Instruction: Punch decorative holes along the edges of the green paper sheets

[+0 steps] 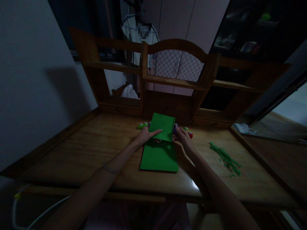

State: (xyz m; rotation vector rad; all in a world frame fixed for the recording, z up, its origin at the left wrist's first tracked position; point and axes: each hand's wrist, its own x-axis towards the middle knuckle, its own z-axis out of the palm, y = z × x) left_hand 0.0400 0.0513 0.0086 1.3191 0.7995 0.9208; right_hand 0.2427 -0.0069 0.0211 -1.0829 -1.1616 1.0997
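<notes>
A green sheet (161, 125) with a row of small dark holes along its right edge is held up, tilted, above the desk. My left hand (145, 135) grips its lower left side, the thumb across the front and fingertips showing below the edge. At the right edge my right hand (181, 134) is closed, thumb and fingers by the holes. A small purple object (176, 126) with an eye-like white spot shows at my right fingertips; whether I touch it is unclear. Under the raised sheet lies a green stack or booklet (159, 158) on the desk.
Small eyed objects, green (143, 125) on the left and red (190, 134) on the right, sit behind my hands. Thin green strips (225, 158) lie in a heap at right. The wooden desk (115, 150) has a shelf frame (172, 81) along its back.
</notes>
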